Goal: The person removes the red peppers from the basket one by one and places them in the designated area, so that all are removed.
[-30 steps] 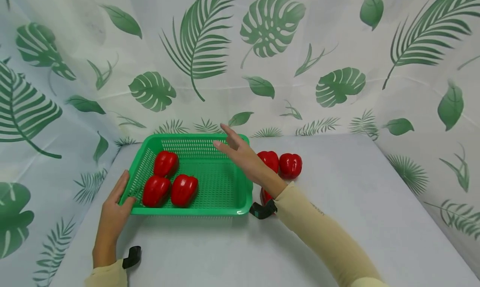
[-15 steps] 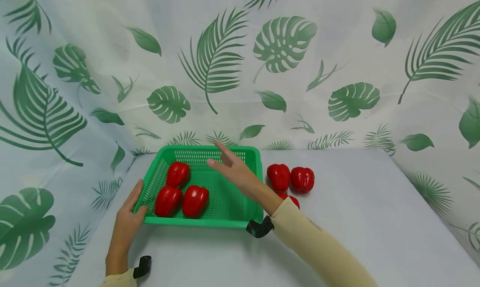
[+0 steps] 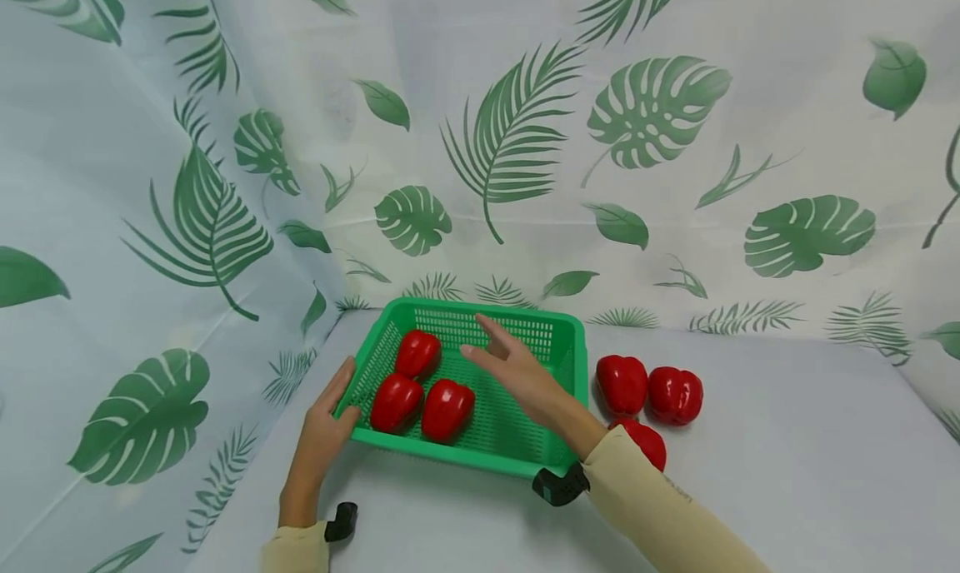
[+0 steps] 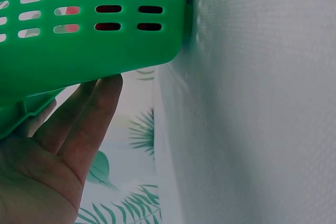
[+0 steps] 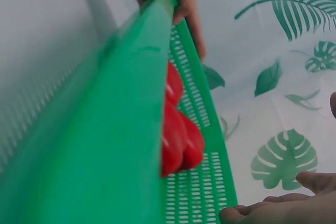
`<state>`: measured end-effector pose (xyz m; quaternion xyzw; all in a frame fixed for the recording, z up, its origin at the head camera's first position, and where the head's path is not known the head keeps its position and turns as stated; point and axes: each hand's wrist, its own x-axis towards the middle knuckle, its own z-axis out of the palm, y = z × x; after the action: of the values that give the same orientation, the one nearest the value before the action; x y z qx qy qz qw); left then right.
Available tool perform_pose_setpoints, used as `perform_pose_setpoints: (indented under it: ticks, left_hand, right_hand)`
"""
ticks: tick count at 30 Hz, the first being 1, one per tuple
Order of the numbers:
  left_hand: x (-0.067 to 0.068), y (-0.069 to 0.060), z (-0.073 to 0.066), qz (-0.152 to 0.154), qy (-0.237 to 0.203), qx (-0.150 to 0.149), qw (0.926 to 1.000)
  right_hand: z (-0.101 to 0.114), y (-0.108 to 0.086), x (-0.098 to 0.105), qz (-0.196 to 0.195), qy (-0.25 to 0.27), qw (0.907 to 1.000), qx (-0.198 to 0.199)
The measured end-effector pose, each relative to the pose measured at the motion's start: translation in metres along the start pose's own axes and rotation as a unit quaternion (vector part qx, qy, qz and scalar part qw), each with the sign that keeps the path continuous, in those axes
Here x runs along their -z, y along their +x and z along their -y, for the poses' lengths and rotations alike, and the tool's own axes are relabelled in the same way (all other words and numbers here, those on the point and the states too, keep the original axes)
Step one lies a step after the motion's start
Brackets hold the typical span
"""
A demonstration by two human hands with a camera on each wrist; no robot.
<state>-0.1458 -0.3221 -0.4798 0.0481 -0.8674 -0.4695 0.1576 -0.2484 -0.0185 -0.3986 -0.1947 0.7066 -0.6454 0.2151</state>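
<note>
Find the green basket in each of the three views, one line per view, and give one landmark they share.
Head: the green basket lies in the lower half, near the middle.
Left wrist: it fills the upper left, cut off by the edges.
Right wrist: it fills the lower left and centre, narrowing upward.
Shared landmark: the left hand, touching its end.

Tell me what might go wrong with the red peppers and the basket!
The right sleeve partly hides one loose pepper, so it might bump it and set it rolling. The peppers inside the green basket bunch toward its left end, so it might tip if lifted unevenly. The left hand touches just that end, so a bump from the right hand might swing it.
</note>
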Motion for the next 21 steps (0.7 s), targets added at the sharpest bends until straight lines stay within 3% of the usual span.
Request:
perform_pose_setpoints:
  ticks: [14,21]
  left_hand:
    - [0.001,-0.004,0.0,0.006,0.015,0.004,0.9999]
    - [0.001,-0.002,-0.004,0.007,0.014,-0.008,0.9998]
  right_hand:
    - [-0.031,0.0,-0.013,0.021,-0.024,0.9987,-0.04]
    - [-0.033,0.0,-0.015,0.035,-0.023,0.998,-0.048]
